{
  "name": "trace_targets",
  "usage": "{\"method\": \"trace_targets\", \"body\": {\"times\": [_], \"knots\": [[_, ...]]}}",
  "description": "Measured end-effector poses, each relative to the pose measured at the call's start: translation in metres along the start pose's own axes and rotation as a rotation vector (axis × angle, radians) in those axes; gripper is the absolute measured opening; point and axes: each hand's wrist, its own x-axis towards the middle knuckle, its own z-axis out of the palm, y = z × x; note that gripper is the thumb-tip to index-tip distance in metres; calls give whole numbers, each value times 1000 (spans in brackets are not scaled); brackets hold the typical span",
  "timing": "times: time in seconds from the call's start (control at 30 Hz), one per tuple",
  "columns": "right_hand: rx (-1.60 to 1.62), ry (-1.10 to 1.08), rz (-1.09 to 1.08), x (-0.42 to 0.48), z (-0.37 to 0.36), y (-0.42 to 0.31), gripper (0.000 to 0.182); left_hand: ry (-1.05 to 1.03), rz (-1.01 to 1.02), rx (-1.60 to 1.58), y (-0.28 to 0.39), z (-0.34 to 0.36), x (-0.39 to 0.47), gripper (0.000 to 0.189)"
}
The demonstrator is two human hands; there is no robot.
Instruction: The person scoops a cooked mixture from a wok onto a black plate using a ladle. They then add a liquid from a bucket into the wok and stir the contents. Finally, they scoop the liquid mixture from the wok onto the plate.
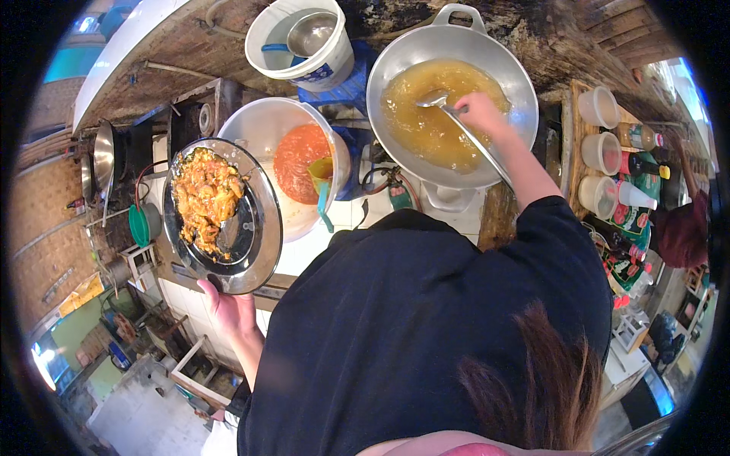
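My left hand [234, 312] grips the lower rim of a dark glass plate [262, 228], tilted, with a heap of saucy cooked food [206, 196] on it. The fingers under the plate are hidden. At the upper right, my right hand [482, 114] is closed on a long-handled metal ladle [476, 142]. The ladle's head rests in yellowish bubbling liquid [422, 139] inside a large metal wok [393, 57]. Behind the plate stands a big whitish tub [251, 122] with orange-red sauce [299, 154]; a green dipper with a turquoise handle [324, 208] lies in it.
A white bucket [336, 62] holding a metal dipper [312, 35] stands left of the wok. To the right are plastic containers [601, 154] and several bottles [644, 165]. A person's dark red sleeve [684, 231] shows at the far right. Pans [104, 154] hang at the left.
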Motion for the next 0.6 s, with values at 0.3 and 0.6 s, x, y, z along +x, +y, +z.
{"method": "trace_targets", "body": {"times": [0.3,0.6], "knots": [[-539,-31,-39,-16,137,-35,19,9,11,47,-2,6,-2,50],[-565,-81,331,34,157,1,33,60,39,37,-6,15,-11,48]]}}
